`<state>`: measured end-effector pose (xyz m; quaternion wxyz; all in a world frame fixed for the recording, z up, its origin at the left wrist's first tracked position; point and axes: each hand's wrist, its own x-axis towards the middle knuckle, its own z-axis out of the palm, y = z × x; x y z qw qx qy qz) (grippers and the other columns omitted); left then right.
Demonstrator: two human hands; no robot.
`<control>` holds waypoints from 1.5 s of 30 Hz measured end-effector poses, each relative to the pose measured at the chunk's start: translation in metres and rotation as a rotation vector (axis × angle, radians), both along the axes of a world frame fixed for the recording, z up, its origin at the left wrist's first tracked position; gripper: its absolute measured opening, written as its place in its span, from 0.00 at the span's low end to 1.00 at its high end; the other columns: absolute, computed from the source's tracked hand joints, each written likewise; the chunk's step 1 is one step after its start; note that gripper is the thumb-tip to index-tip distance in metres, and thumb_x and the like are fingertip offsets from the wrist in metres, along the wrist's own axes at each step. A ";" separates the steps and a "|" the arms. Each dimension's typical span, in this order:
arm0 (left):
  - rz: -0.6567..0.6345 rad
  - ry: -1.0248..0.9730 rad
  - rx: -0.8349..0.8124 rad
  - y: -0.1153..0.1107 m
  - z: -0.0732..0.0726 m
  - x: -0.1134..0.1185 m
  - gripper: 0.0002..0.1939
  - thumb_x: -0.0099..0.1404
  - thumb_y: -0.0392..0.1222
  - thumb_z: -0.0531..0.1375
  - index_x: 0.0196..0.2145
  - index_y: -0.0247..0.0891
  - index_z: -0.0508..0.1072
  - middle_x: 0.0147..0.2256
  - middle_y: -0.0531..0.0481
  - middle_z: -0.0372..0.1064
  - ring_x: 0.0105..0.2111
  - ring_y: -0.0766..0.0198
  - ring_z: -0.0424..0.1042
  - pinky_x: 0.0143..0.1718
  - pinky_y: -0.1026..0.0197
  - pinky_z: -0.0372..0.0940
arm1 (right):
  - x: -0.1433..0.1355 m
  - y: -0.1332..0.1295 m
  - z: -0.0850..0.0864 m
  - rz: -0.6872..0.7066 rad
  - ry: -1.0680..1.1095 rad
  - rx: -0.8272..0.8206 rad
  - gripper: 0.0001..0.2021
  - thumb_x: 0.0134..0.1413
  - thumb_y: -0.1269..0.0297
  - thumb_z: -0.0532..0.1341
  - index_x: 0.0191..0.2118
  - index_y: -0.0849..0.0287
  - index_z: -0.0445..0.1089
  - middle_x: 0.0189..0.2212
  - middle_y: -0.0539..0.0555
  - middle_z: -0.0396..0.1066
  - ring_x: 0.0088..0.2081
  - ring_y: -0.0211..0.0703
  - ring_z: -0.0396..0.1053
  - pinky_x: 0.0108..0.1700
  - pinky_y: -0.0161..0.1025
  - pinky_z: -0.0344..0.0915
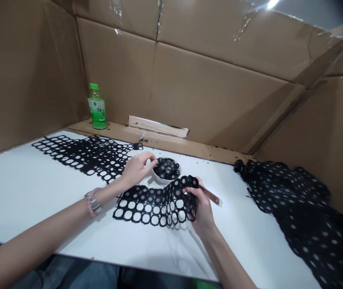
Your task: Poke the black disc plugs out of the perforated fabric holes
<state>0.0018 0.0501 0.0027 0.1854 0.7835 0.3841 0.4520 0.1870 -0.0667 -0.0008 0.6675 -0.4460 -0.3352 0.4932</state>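
Near the bowl (163, 180), the right hand (203, 210) is pinching black mesh (159, 196), best kept untwisted; the left hand's (136, 170) grip I can't tell.

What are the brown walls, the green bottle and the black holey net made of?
Walls: dull cardboard, with creases and shiny tape.
Bottle: probably smooth, clear plastic; its neck is see-through.
Net: looks matte, maybe fabric, because it droops softly from the right hand.

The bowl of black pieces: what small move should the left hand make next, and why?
Probably dip the left hand slightly into the bowl and pinch one of the black pieces: its fingertips are right by the rim, while the right hand has hold of the black mesh.
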 end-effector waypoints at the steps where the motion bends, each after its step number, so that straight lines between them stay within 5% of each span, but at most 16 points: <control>1: -0.006 0.032 0.006 0.001 -0.003 0.003 0.08 0.61 0.42 0.56 0.27 0.38 0.70 0.29 0.52 0.68 0.29 0.64 0.64 0.32 0.63 0.57 | -0.001 -0.001 0.000 0.021 0.001 0.005 0.09 0.42 0.67 0.63 0.29 0.55 0.60 0.24 0.45 0.62 0.26 0.38 0.61 0.27 0.34 0.58; 5: 0.038 0.059 0.035 0.005 -0.011 0.015 0.05 0.61 0.42 0.57 0.33 0.39 0.70 0.34 0.50 0.67 0.34 0.60 0.66 0.36 0.61 0.59 | -0.004 -0.003 -0.001 0.090 -0.009 0.037 0.15 0.37 0.65 0.69 0.30 0.55 0.62 0.26 0.46 0.65 0.29 0.40 0.64 0.33 0.36 0.62; 9: 0.056 0.001 0.121 -0.004 -0.004 0.014 0.07 0.61 0.42 0.57 0.37 0.38 0.67 0.39 0.45 0.64 0.43 0.55 0.62 0.44 0.55 0.59 | -0.005 0.002 0.003 0.107 -0.024 0.066 0.14 0.40 0.63 0.69 0.30 0.55 0.62 0.26 0.47 0.65 0.29 0.40 0.65 0.33 0.37 0.63; 13: -0.161 0.009 0.179 -0.032 0.006 0.015 0.11 0.61 0.44 0.56 0.23 0.39 0.62 0.24 0.53 0.61 0.27 0.64 0.63 0.31 0.63 0.61 | -0.009 0.014 0.012 0.113 -0.045 0.118 0.13 0.43 0.63 0.68 0.32 0.54 0.63 0.31 0.47 0.68 0.34 0.42 0.67 0.38 0.37 0.64; 18: -0.321 -0.051 -0.045 -0.057 0.008 0.020 0.16 0.61 0.44 0.56 0.21 0.39 0.54 0.17 0.60 0.51 0.17 0.71 0.53 0.19 0.68 0.50 | -0.018 0.021 0.011 0.205 -0.083 0.158 0.12 0.44 0.60 0.67 0.35 0.52 0.65 0.31 0.48 0.69 0.37 0.45 0.68 0.41 0.41 0.65; 26: -0.304 0.039 -0.039 -0.058 0.000 0.017 0.12 0.62 0.40 0.54 0.23 0.40 0.55 0.20 0.58 0.53 0.20 0.69 0.55 0.22 0.67 0.53 | -0.013 0.014 0.003 0.052 -0.333 0.178 0.12 0.43 0.61 0.68 0.33 0.51 0.65 0.29 0.49 0.64 0.33 0.44 0.65 0.36 0.38 0.64; 31: -0.244 0.016 0.004 -0.051 -0.006 0.014 0.08 0.61 0.43 0.57 0.35 0.37 0.62 0.26 0.55 0.59 0.22 0.68 0.60 0.24 0.67 0.59 | -0.013 0.013 0.008 0.046 -0.409 0.151 0.11 0.46 0.60 0.66 0.31 0.53 0.63 0.28 0.48 0.64 0.31 0.42 0.64 0.34 0.37 0.63; 36: -0.377 -0.031 0.136 -0.056 -0.006 0.016 0.07 0.63 0.41 0.57 0.36 0.33 0.66 0.28 0.49 0.65 0.27 0.65 0.66 0.29 0.65 0.64 | -0.016 0.007 0.014 0.103 -0.410 0.100 0.12 0.46 0.57 0.64 0.35 0.55 0.63 0.31 0.49 0.69 0.37 0.46 0.68 0.40 0.39 0.65; 45: -0.329 -0.163 -0.113 -0.062 -0.003 0.022 0.05 0.62 0.35 0.56 0.30 0.32 0.70 0.26 0.49 0.69 0.26 0.67 0.70 0.27 0.69 0.65 | -0.015 0.005 0.017 0.055 -0.530 0.174 0.13 0.46 0.56 0.63 0.28 0.53 0.57 0.25 0.47 0.61 0.28 0.43 0.62 0.30 0.38 0.62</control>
